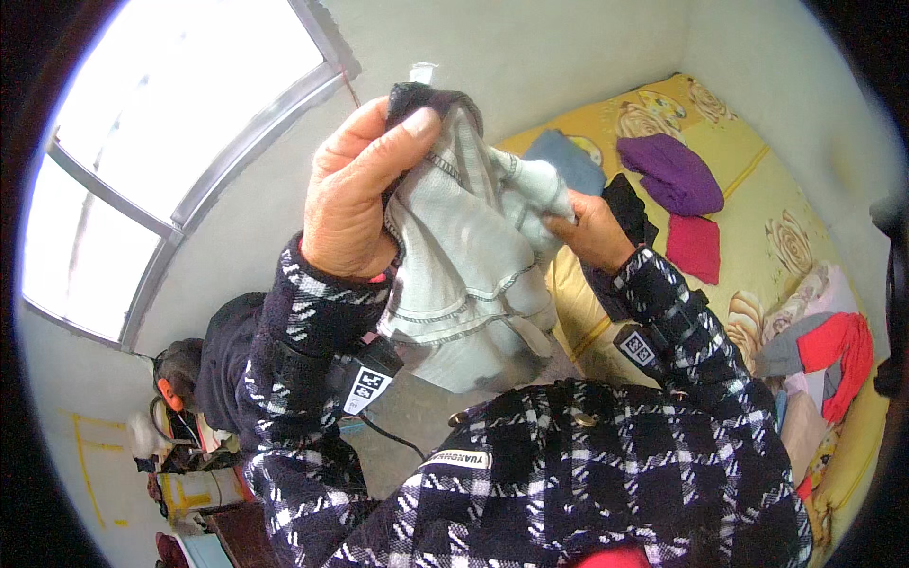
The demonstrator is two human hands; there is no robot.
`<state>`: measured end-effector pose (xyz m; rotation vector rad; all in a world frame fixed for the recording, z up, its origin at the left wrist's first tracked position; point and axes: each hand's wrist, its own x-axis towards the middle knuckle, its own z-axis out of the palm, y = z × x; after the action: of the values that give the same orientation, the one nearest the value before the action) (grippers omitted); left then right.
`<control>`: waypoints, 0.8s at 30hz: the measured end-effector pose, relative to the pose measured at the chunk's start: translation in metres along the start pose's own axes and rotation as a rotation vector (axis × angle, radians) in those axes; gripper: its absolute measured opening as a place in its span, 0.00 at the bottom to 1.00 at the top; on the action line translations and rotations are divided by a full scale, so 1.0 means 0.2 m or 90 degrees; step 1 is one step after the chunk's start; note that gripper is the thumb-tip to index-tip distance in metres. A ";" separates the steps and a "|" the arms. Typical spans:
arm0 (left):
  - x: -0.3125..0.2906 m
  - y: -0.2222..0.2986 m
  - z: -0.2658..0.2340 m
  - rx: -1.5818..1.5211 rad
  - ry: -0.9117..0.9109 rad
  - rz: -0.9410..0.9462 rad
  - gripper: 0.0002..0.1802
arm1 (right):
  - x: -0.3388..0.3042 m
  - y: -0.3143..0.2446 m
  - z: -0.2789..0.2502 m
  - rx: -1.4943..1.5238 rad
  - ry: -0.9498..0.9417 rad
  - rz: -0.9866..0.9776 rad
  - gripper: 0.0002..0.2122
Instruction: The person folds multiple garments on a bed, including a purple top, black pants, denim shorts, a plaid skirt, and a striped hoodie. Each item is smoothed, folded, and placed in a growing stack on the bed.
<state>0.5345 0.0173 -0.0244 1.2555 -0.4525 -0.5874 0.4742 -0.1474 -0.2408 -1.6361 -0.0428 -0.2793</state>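
Note:
A pale grey-white garment with dark overlock seams and a dark band along its top hangs in front of me, its seams facing out. My left hand pinches the dark band at the top between thumb and fingers. Lower and to the right, my right hand grips a bunched edge of the same cloth. A small white tag sticks up above the band. Folds hide the garment's full shape, so I cannot tell its exact kind.
A bed with a yellow floral sheet lies at the right. On it are folded purple, red, black and blue-grey clothes, plus a loose clothing heap. A window is at left, with a cluttered shelf below.

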 end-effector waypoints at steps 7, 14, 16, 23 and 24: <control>0.09 0.06 -0.43 0.456 0.221 0.054 0.07 | 0.13 -0.08 -0.16 -0.073 0.136 -0.122 0.04; 0.12 0.00 -0.69 0.465 0.328 -0.191 0.10 | 0.09 -0.20 -0.07 -0.337 0.124 -0.322 0.07; 0.13 -0.02 -0.63 0.355 0.347 -0.216 0.11 | 0.02 -0.17 0.05 -0.400 0.047 -0.416 0.09; 0.19 -0.04 -0.34 0.207 0.306 -0.071 0.10 | -0.13 -0.02 0.23 -0.430 0.061 -0.376 0.03; 0.20 -0.04 -0.31 0.225 0.318 -0.010 0.09 | -0.13 -0.02 0.23 -0.429 0.063 -0.383 0.03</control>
<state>0.6018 0.0368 -0.0473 1.6845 -0.1270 -0.1916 0.4548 -0.0984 -0.2452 -2.2493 -0.4065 -0.9091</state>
